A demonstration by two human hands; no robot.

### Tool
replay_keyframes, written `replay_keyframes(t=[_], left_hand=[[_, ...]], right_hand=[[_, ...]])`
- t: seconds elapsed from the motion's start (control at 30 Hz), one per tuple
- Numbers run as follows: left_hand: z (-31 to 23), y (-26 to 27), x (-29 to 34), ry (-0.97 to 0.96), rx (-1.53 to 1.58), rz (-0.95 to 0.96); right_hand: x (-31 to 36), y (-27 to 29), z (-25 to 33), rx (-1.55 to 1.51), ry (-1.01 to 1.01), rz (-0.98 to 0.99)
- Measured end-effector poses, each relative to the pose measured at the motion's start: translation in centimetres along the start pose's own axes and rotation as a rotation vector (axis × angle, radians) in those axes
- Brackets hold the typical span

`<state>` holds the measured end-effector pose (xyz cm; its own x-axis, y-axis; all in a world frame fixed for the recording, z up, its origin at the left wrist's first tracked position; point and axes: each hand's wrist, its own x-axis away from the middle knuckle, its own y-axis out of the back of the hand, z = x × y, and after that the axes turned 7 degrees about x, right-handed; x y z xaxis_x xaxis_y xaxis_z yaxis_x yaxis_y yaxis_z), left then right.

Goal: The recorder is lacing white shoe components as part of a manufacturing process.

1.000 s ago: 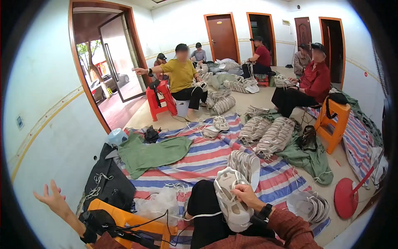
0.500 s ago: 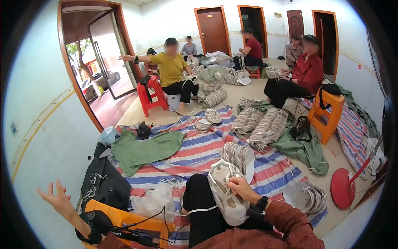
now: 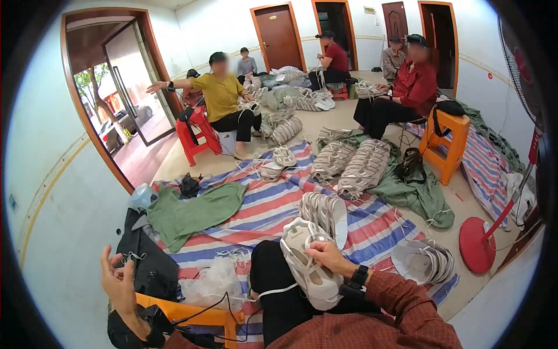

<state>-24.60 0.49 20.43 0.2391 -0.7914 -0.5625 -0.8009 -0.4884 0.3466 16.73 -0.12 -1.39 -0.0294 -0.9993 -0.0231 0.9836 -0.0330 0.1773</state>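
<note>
A beige and white shoe upper [image 3: 314, 288] with strappy open sides rests on my lap, its toe toward me. My right hand [image 3: 325, 256] is closed on its lacing edge near the middle. A white lace [image 3: 277, 291] crosses my left thigh from the shoe upper. Out to the left, above the orange stool, my left hand [image 3: 120, 288] is raised with its fingers bent and apart; no held thing shows in it. Just beyond my knees stands a row of nested shoe uppers [image 3: 325, 215], and another stack [image 3: 427, 262] lies to the right.
An orange stool [image 3: 174, 305] with black bag and cables is at my left, beside a clear plastic bag [image 3: 212, 285]. Striped sheeting [image 3: 261, 203] covers the floor, with green cloth [image 3: 197, 212] on it. A red fan base [image 3: 478, 244] stands right. Several people sit farther off.
My left hand has come inward to the right and somewhat lower, its fingers less spread. My right hand keeps hold of the shoe upper. The whole view has shifted slightly.
</note>
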Motion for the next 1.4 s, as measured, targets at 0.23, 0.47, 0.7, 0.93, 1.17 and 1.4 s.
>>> replay_keyframes(t=[0.23,0.47,0.7,0.93,1.17,1.4], left_hand=[[-1.3,0.0,0.8,-0.063,0.178,-0.226],[-1.9,-0.2,1.9,-0.116,0.196,-0.288],[-1.5,-2.1,2.6,-0.12,0.264,-0.111],[-1.9,-4.8,3.8,-0.025,0.293,-0.016],[-0.6,-12.3,6.4,0.026,0.226,0.738],[2.3,-22.2,11.7,-0.138,0.16,1.305]], right_hand=[[0.0,0.1,0.2,-0.034,-0.032,0.023],[-0.1,0.0,-0.1,0.028,-0.044,-0.013],[-0.2,0.0,-0.7,-0.032,-0.029,-0.011],[-0.2,-0.2,-0.6,0.026,-0.031,-0.025],[0.3,0.2,-0.3,-0.061,-0.004,0.013],[0.3,0.1,-0.2,-0.081,0.024,0.029]])
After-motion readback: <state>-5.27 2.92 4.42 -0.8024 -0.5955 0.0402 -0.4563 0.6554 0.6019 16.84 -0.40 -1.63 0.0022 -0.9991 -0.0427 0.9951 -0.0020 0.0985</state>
